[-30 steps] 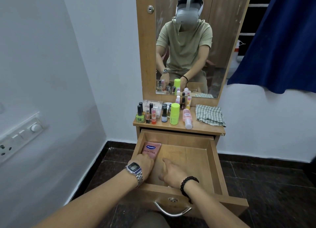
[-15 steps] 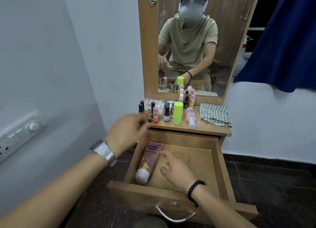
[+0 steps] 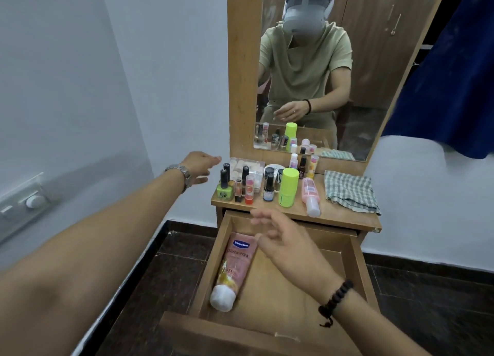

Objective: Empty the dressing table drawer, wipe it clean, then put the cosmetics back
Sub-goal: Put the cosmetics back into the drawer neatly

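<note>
- The left hand (image 3: 199, 166) hangs beside the far-left end of the counter (image 3: 344, 214), fingers loosely spread and holding nothing, just short of the green nail polish bottle (image 3: 224, 188)
- One pink lotion tube (image 3: 235, 269) lies along the left wall of the open drawer (image 3: 344, 257), cap toward the near end; it is the only item inside, so the refill has barely begun
- The right hand (image 3: 283, 245) hovers over the drawer's middle, fingers relaxed and apart, gripping nothing; it is blurred, so whether it touches the tube is unclear
- Most cosmetics stand on the counter: small bottles, a lime green stick (image 3: 288, 186), a pink bottle (image 3: 311, 196) lying down
- The checked cloth (image 3: 351, 192) rests at the right end, suggesting wiping is done
</note>
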